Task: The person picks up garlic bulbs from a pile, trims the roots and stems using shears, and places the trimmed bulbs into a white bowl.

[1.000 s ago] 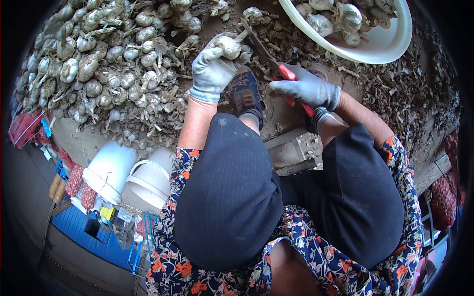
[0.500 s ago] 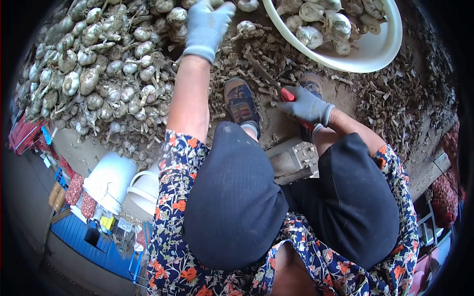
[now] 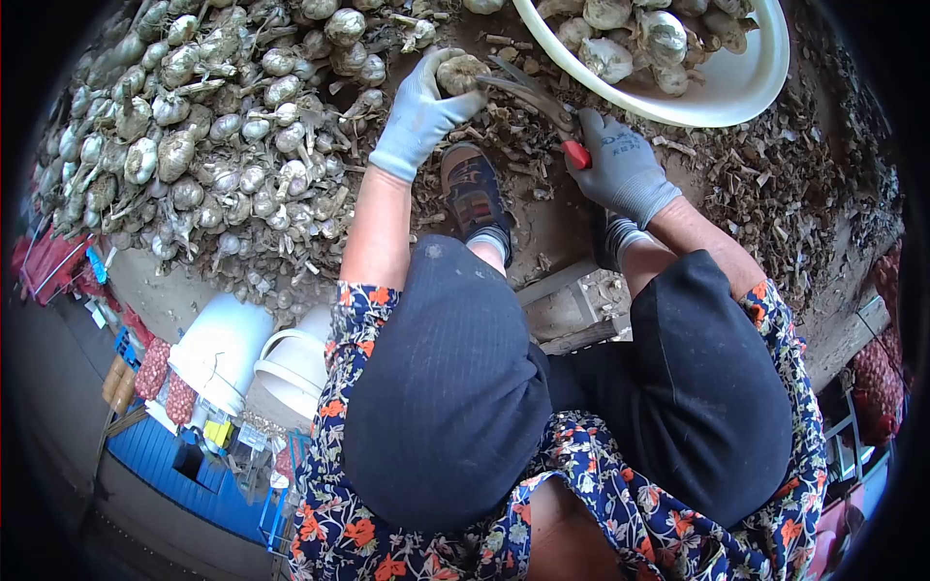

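- The gloved left hand [image 3: 415,118], which half a second ago reaches to the top edge of the view, is now lower and nearer the body, its fingers curled around a garlic bulb [image 3: 463,74].
- The gloved right hand [image 3: 620,165] is higher than before, its fingers closed on the red-handled shears [image 3: 557,114].
- The shears' blades now stand apart and point at the bulb, their tips right by its side; whether they touch it I cannot tell.
- The white basin [image 3: 731,89], partly filled with garlic, sits beyond the right hand much as before.
- Bare brown soil [image 3: 542,218] shows around a shoe [image 3: 475,194], with dry scraps [image 3: 765,184] strewn thickly to the right.
- A large garlic pile [image 3: 223,126] covers the ground on the left.
- Behind it are two white buckets [image 3: 223,349], tilted in this curved view, with filled net sacks [image 3: 152,368] beside them.
- Blue panelling [image 3: 155,474] shows at lower left, and more red netting [image 3: 877,373] at the right edge.
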`<state>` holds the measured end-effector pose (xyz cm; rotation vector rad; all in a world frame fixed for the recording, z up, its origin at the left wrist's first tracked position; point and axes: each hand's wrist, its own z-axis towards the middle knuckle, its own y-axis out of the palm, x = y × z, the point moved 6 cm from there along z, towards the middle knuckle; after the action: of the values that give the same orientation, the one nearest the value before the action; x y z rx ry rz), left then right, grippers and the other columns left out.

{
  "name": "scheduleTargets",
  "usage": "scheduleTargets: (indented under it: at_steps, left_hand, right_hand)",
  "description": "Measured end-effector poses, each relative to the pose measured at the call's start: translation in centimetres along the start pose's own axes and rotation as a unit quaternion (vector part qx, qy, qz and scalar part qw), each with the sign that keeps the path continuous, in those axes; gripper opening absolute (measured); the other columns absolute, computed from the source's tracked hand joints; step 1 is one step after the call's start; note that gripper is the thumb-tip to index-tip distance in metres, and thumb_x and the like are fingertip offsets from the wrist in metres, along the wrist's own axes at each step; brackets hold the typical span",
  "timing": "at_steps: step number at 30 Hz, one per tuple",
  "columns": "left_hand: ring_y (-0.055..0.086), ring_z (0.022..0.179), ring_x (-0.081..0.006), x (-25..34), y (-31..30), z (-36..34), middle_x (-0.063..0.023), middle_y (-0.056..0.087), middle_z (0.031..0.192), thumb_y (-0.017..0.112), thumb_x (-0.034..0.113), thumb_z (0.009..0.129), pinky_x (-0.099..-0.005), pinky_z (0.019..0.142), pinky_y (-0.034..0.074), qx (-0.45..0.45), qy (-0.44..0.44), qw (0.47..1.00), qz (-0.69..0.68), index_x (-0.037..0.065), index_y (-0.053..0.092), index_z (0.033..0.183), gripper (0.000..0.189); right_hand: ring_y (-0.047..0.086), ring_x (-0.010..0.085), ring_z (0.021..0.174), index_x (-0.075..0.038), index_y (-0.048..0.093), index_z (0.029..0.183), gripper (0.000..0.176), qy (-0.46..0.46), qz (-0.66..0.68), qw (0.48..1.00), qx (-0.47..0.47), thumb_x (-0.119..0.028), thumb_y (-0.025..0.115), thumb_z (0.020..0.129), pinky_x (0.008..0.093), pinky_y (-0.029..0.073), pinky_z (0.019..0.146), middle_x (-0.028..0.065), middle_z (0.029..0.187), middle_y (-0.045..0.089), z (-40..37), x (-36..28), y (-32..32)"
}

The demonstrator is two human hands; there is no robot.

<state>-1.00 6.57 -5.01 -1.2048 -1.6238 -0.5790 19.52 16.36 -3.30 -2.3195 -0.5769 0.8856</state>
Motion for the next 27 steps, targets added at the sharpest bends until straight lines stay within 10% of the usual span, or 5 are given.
scheduleTargets:
  at_steps: [15, 18, 21, 27]
  left_hand:
    - [0.064, 0.083, -0.0154, 3.8, -1.0, -2.6, -0.0073, 0.066, 0.09, 0.081, 0.023, 0.066, -0.0286, 0.075, 0.052, 0.052, 0.11, 0.972, 0.202, 0.001, 0.062, 0.102, 0.046]
    - [0.063, 0.082, -0.0105, 1.4, -1.1, -2.9, -0.0042, 0.067, 0.089, 0.079, 0.02, 0.069, -0.0254, 0.075, 0.052, -0.055, -0.061, 0.997, -0.01, 0.0, 0.063, 0.103, 0.043]
    - [0.064, 0.086, -0.012, 2.7, -1.1, -4.6, -0.007, 0.068, 0.095, 0.073, 0.01, 0.073, -0.0246, 0.08, 0.051, -0.163, -0.04, 0.959, -0.228, -0.003, 0.06, 0.109, 0.04]
    - [0.061, 0.096, -0.0116, 1.2, -1.9, -4.9, -0.0068, 0.064, 0.107, 0.075, 0.011, 0.072, -0.0254, 0.087, 0.048, -0.071, -0.074, 0.983, -0.149, -0.003, 0.05, 0.124, 0.06]
  right_hand:
    - [0.064, 0.0373, 0.084, -0.001, 0.045, 0.103, 0.035, -0.12, -0.12, 0.985, 0.011, -0.028, 0.059, 0.084, 0.0448, 0.05, 0.074, 0.0204, 0.088, 0.064, 0.2, -3.5, -0.6]
    - [0.064, 0.0374, 0.083, -0.002, 0.045, 0.101, 0.032, -0.117, -0.082, 0.99, 0.0, -0.028, 0.057, 0.086, 0.0459, 0.05, 0.073, 0.0211, 0.085, 0.064, 0.3, -2.7, 0.0]
    - [0.064, 0.0393, 0.081, -0.004, 0.045, 0.1, 0.029, -0.067, -0.04, 0.997, 0.009, -0.029, 0.055, 0.088, 0.0482, 0.049, 0.073, 0.0219, 0.083, 0.065, 0.6, -0.2, 0.5]
    - [0.062, 0.0394, 0.088, -0.005, 0.046, 0.102, 0.032, -0.115, -0.021, 0.992, 0.051, -0.031, 0.055, 0.087, 0.0493, 0.047, 0.078, 0.0235, 0.092, 0.062, -1.5, -1.6, -0.9]
